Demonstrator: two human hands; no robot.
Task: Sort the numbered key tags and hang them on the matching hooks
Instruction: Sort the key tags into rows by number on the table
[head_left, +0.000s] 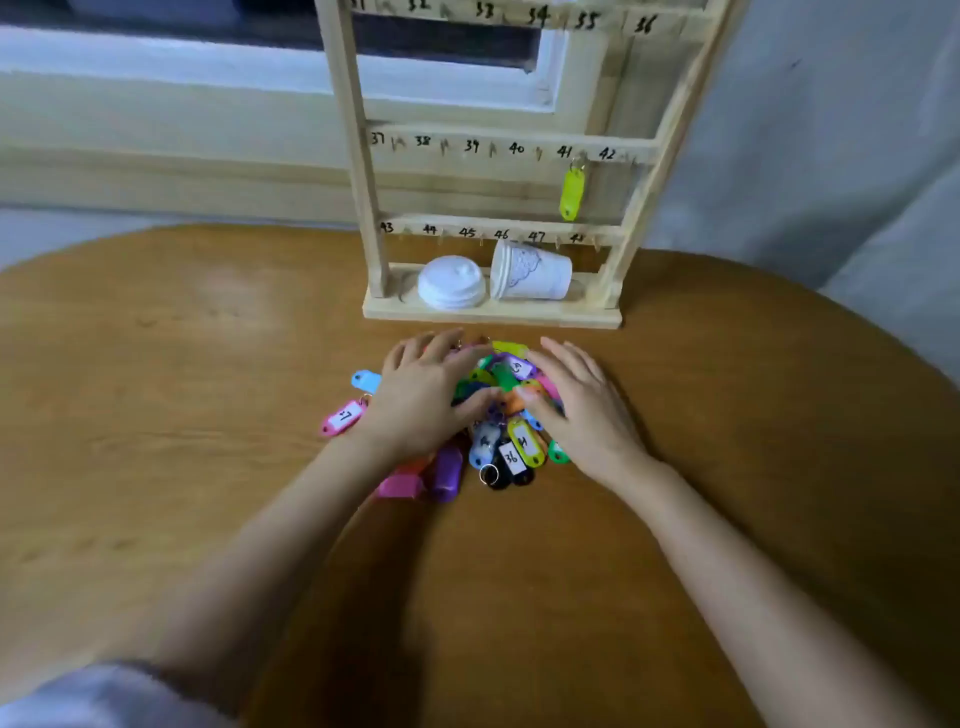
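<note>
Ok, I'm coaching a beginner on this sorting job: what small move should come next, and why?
Probably move the right hand back and pinch the black tag marked 36: it lies label-up, uncovered, at the near edge of the pile, and nothing hangs under the 36 label on the rack.

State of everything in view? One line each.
rack: upright
tag pile: heaped, unsorted
left hand: open, flat on pile
right hand: open, flat on pile
yellow tag: hanging by hook 41
cup: on its side, uncovered
lid: off, on rack base
</note>
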